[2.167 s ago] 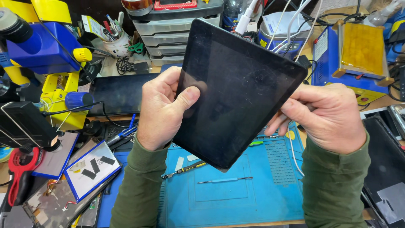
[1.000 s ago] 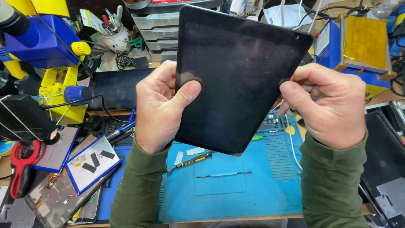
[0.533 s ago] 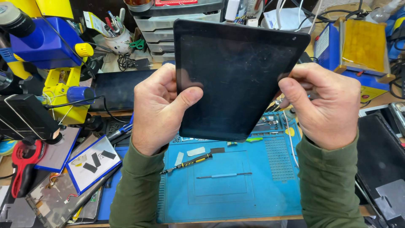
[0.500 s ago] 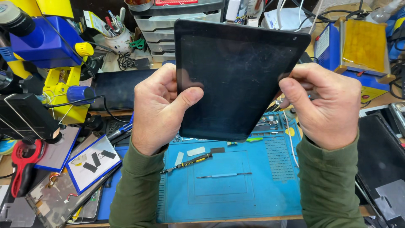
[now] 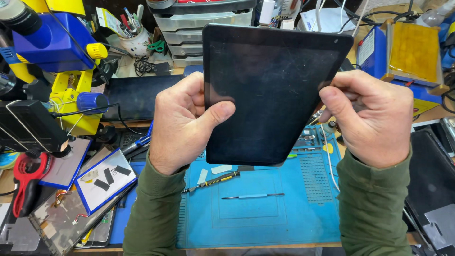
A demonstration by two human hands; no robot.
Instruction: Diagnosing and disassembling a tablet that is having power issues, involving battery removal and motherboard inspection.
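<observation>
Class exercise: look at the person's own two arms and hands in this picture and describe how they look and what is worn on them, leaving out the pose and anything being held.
Both hands are bare: no gloves, rings or watch show on the left hand or the right hand. Each forearm is covered by a long olive-green sleeve of soft knit cloth, ending in a plain cuff at the wrist. The sleeves carry no markings or cables.

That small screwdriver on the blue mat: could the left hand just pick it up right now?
Probably not at once: the left hand grips the black tablet. The screwdriver lies uncovered on the blue mat just below it, nothing else blocking.
</observation>
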